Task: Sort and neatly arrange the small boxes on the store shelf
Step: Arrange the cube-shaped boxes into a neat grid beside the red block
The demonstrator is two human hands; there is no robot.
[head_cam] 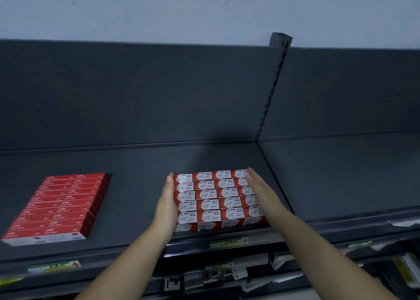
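Both hands lie flat with straight fingers, the left hand point(167, 205) and right hand point(261, 191) pressing opposite sides of the block of paper clip boxes point(216, 199) near the dark shelf point(136, 186) front edge. A stack of red boxes point(61, 206) sits well apart at left.

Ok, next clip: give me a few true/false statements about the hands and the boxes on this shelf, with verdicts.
1. The left hand lies with straight fingers against the left side of the paper clip boxes. True.
2. The right hand holds one box lifted off the shelf. False: it rests with straight fingers along the block's right side.
3. The paper clip boxes lie scattered loose. False: they sit in a tight grid.
4. A block of red boxes sits further left on the same shelf, away from both hands. True.
5. A price label sits on the shelf's front edge below the paper clip boxes. True.
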